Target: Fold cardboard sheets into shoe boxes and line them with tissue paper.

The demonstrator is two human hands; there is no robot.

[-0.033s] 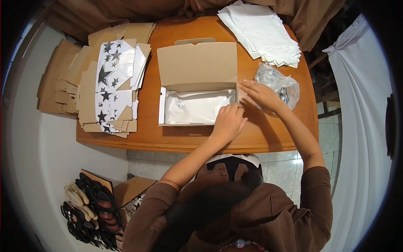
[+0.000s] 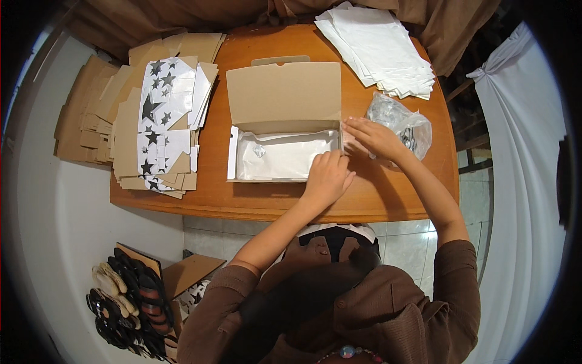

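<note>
An opened cardboard box stands on the table with its lid tipped back. White paper lines its inside, and a small clear packet lies on the paper toward the left. My left hand is at the box's front right corner, its fingers bent over the right wall and the fingertips partly hidden. Against the outer side of that wall, farther back, rests my right hand with fingers stretched out. Just right of it lies a clear plastic bag of small packets.
Flat cardboard blanks, some star-printed, are piled on the table's left. A stack of white paper sheets lies at the back right. The table's front edge runs before me. Several sandals sit low at the left, beside a cardboard panel.
</note>
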